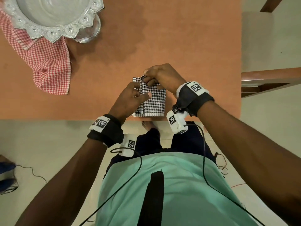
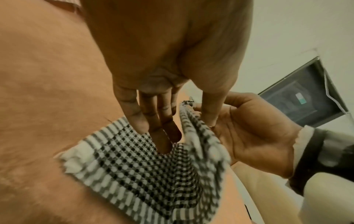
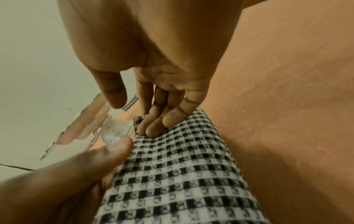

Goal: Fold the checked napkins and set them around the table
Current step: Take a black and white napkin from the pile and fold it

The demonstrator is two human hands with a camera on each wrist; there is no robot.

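The fingers [image 3: 153, 128] of the right hand [image 1: 162, 75] are curled into the far edge of the black-and-white checked napkin [image 1: 151, 101], and a flap of the cloth is gripped and raised off the lower layer, as is seen from the left wrist, where the lifted fold stands against the right palm. The straight fingers [image 2: 159, 136] of the left hand [image 1: 128, 98] are pressed down on the flat lower layer, just left of the raised fold, with nothing clasped in them; the thumb is laid against the cloth on the near side. The napkin is already folded into a narrow strip and is laid on the orange table [image 1: 179, 38], at its near edge and right of the middle, its white-striped hem lined up along that edge. A red-and-white checked cloth [image 1: 47, 62] is spread well apart at the far left, partly tucked under a scalloped silver tray [image 1: 53, 20], and a clear glass [image 1: 88, 30] is set just beside the tray on its right. A wooden chair [image 1: 268, 80] is placed at the right end of the table.
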